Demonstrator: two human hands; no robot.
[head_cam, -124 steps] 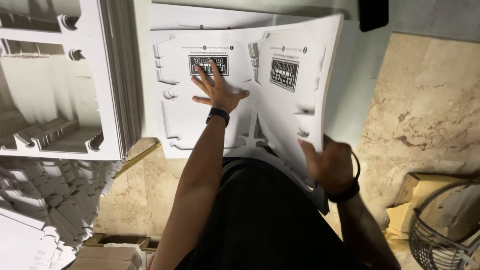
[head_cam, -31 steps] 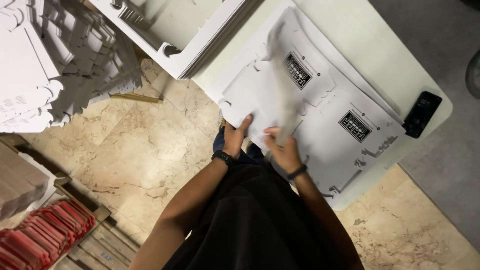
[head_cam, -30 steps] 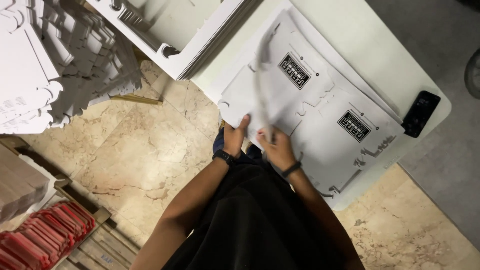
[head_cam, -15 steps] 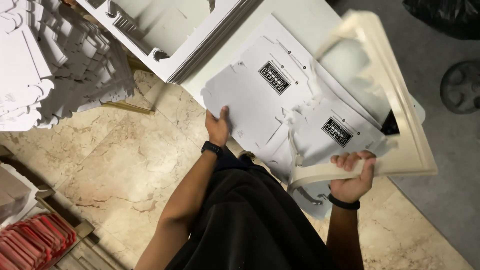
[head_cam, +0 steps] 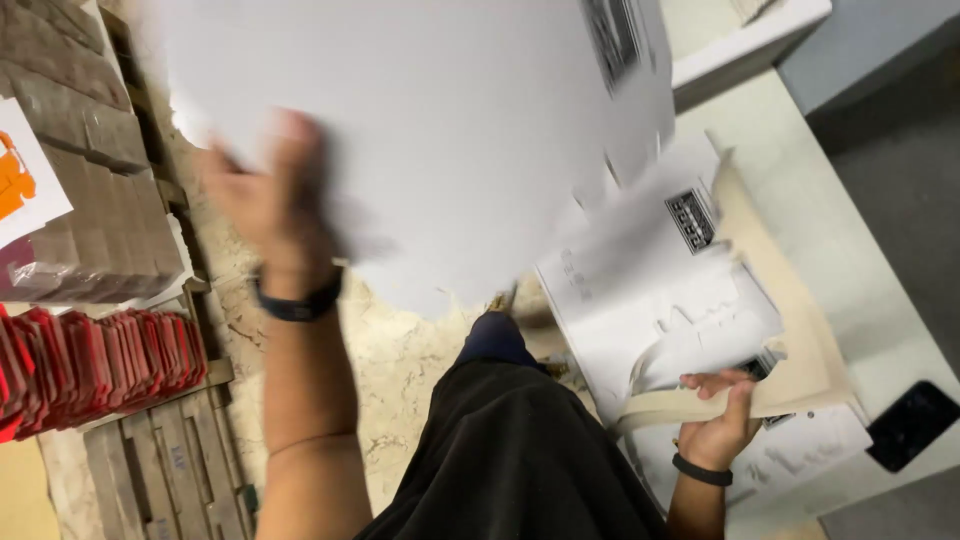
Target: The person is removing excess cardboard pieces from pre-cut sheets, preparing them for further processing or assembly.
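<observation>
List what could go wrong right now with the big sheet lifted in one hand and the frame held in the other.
The left hand grips the large white sheet at one edge only; it could bend or slip. The sheet blocks much of the view. The cardboard frame in the right hand hangs near the black phone and might knock it.

head-worn view, looking steeply down, close

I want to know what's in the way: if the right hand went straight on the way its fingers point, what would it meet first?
Probably the white die-cut sheets lying just beyond the right hand, which already grips the beige cardboard frame; depth is unclear.
</observation>
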